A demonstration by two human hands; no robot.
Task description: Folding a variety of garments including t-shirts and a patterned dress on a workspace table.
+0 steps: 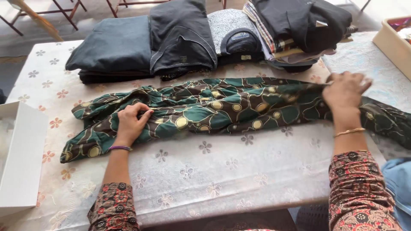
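Sleeves: two forearms in dark red patterned sleeves are reaching in from the near edge of the picture.
Table (222, 179): it is filling most of the view, covered by a pale cloth printed with small flowers, grey toward the middle and orange toward the left.
White box (19, 158): it is sitting at the near left edge of the table, its side wall facing the camera.
Blue cloth (398, 184): a bit of it is showing at the near right corner.
Left hand (130, 122): it is curling its fingers closed around a bunch of the fabric, a purple band sitting on the wrist.
Right hand (344, 92): it is pinching the fabric's upper edge, fingers drawn together, a thin gold bangle lying on the wrist.
Fabric (222, 111): a long, crumpled green and brown piece with yellow circles is stretching across the middle of the table, from the left hand past the right hand to the right edge.
Folded clothes (184, 38): dark blue, black and grey stacks are lining the far side of the table, just beyond the fabric.
Tray (391, 45): a cream tray is standing at the far right.
Room: red-brown furniture legs are standing on a pale floor beyond the table.
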